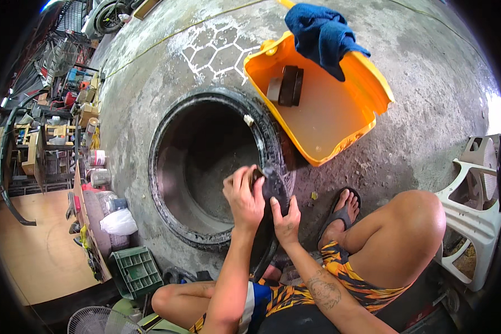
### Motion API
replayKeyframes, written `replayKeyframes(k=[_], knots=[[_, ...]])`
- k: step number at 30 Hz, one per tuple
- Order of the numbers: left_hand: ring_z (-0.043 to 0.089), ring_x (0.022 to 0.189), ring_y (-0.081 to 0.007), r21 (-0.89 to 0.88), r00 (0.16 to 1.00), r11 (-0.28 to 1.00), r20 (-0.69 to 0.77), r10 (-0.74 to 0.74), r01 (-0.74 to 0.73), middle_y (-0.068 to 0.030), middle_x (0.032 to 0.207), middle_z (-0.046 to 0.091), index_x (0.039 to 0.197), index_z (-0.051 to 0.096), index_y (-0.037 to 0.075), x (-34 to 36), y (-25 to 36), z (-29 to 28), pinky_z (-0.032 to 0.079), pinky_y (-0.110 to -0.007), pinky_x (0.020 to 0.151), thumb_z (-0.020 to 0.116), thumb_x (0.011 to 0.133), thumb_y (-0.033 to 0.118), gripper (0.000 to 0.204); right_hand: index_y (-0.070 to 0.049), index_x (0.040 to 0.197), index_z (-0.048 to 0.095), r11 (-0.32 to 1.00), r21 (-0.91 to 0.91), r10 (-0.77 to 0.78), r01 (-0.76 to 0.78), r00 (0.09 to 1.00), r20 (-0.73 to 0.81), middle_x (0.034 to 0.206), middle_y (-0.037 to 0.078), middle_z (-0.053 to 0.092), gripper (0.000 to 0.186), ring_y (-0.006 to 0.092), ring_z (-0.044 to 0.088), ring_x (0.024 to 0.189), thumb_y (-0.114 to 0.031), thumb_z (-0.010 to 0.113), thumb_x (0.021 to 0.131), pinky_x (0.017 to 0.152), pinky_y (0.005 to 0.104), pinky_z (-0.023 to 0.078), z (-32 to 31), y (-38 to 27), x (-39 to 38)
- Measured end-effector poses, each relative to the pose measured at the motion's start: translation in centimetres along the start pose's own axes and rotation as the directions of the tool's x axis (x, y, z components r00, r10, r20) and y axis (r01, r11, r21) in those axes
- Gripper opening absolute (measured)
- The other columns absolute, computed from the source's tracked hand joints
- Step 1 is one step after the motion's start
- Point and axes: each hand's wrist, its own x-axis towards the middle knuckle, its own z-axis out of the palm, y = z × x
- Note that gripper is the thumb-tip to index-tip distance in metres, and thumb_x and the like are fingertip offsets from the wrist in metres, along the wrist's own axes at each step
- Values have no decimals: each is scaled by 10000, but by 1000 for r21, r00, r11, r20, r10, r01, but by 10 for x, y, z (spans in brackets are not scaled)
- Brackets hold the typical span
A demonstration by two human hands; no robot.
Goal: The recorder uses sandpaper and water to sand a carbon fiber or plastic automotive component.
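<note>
Bare forearms — the right one tattooed (324, 290) — orange-black patterned shorts (350, 281), a dark sandal (339, 214).

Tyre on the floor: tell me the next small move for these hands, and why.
Probably slide the left hand a little further along the tyre sidewall. It presses a small dark pad there, while the right hand steadies the rim beside it; the rest of the ring looks equally grimy.

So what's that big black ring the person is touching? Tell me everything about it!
It is a tyre, black and rubbery-looking, scuffed grey and dusty. It lies flat on the concrete floor, its round hole facing up and showing a dark inside. Both hands, the left hand and the right hand, press on its near edge around a dark patch. An orange tub sits against its far side.
</note>
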Motion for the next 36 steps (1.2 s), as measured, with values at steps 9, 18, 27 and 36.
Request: replayKeyframes(k=[9, 18, 27, 36], knots=[[551, 1074, -378, -19, 1000, 1000, -18, -24, 24, -147, 1199, 619, 1255, 661, 4, 10, -7, -1, 453, -463, 955, 698, 948, 147, 340, 69, 1070, 600, 998, -54, -10, 10, 1000, 0, 895, 310, 672, 426, 485, 666, 816, -313, 754, 963, 739, 480, 521, 1, -9, 3], [561, 1076, -390, -68, 995, 994, -49, -84, 80, -186, 1211, 613, 1246, 668, 4, -9, 5, 2, 457, -478, 954, 695, 948, 147, 331, 75, 1106, 594, 1000, -16, 8, -8, 1000, 8, 900, 297, 691, 393, 449, 687, 799, -272, 726, 979, 724, 472, 532, -1, -15, -2], [575, 1044, -380, -84, 991, 988, -43, -130, 126, -171, 1160, 638, 1173, 705, 2, -3, 4, 3, 462, -463, 939, 688, 938, 163, 286, 68, 1067, 554, 999, -9, 51, -50, 999, 17, 835, 320, 607, 397, 469, 606, 751, -286, 714, 984, 719, 484, 499, -2, -25, 1], [601, 1044, -383, -228, 923, 909, -82, -376, 350, -175, 1125, 612, 1140, 654, -10, -7, -42, 7, 476, -465, 943, 714, 967, 214, 289, 98, 1190, 572, 978, 135, 142, -157, 983, 113, 1063, 247, 666, 459, 333, 643, 1001, -284, 721, 983, 922, 404, 494, -2, -41, -7]])
